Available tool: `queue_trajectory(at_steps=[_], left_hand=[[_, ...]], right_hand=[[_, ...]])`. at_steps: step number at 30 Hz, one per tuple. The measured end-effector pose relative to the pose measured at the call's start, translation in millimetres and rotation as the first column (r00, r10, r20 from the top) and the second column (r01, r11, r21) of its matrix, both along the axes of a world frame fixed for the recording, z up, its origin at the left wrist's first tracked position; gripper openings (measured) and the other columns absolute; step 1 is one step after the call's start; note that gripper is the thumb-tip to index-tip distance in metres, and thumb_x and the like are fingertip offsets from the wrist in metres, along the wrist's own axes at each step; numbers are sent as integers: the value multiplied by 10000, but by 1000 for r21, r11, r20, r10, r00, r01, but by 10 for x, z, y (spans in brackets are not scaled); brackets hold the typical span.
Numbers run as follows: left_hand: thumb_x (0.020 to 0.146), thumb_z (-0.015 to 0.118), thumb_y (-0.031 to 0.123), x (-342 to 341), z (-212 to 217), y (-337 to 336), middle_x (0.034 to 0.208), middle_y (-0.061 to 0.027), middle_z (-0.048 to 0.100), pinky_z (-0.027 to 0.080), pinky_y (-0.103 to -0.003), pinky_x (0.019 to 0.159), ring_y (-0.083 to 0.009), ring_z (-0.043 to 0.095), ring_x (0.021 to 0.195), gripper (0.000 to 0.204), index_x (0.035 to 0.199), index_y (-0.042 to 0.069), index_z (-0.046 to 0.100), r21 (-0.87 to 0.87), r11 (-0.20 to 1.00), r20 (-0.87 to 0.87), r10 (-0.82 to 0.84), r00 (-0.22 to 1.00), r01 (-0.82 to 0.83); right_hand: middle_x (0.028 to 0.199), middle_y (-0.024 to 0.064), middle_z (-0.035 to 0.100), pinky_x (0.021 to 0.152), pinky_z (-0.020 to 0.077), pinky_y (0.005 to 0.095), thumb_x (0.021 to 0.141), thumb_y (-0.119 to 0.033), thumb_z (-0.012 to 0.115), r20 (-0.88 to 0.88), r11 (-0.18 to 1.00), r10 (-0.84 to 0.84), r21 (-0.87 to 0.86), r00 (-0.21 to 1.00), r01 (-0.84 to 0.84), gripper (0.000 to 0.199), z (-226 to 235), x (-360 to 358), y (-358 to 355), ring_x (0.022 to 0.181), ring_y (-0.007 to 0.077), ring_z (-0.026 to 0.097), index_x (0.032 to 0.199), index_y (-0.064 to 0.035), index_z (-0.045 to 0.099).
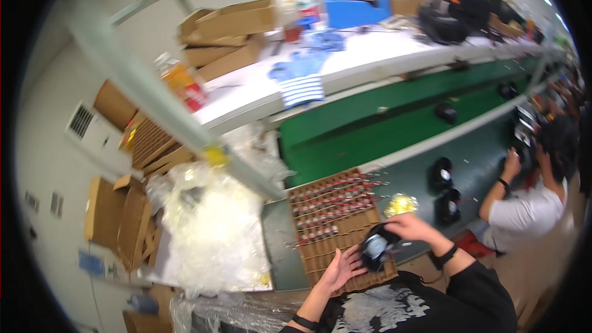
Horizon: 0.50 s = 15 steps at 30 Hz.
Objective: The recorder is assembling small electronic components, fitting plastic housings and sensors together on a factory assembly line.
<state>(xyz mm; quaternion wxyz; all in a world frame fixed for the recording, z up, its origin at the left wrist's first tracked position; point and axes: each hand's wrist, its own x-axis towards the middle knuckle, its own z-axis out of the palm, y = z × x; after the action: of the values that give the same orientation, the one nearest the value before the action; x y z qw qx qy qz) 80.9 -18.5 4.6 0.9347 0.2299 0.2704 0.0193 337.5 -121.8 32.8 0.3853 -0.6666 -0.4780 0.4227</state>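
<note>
The right hand (pixel 412 227) is closed around 1 small black fan (pixel 375 248) with a pale round middle, holding it just above the near end of a cardboard tray (pixel 364 221). The left hand (pixel 343 267) lies open and flat, fingers spread, on the near corner of that tray, just beside the fan. The tray is split into narrow slots; the far rows hold parts with red wires, too small to count, and the near rows show bare cardboard. 1 yellow crumpled wrapper (pixel 401 204) lies at the tray's right edge. 2 more black fans (pixel 441 174) (pixel 448 206) sit on the grey bench beyond it. A heap of clear plastic bags (pixel 213 234) lies left of the tray. 1 co-worker in a white shirt (pixel 527 213) sits further right along the green conveyor belt (pixel 394 129).
</note>
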Motion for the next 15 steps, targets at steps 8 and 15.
queue_trajectory(at_steps=[8,15], left_hand=[[991,364,380,-1463,-624,948,1361,-148,449,414,-400,990,-283,473,1215,526,1370,16,338,328,665,-121,734,668,-671],[976,420,340,-2874,-1072,1433,1455,-142,318,295,-401,1080,-299,305,1338,560,1430,52,260,403,210,-33,976,215,-891]], right_hand=[[996,88,590,578,519,316,844,-157,569,-185,618,-776,-33,603,786,350,-1616,1828,-434,824,186,599,1154,5,546],[702,23,490,698,583,285,840,-106,638,-609,345,-790,-337,77,876,152,-2649,2257,-299,529,125,469,946,-28,563]])
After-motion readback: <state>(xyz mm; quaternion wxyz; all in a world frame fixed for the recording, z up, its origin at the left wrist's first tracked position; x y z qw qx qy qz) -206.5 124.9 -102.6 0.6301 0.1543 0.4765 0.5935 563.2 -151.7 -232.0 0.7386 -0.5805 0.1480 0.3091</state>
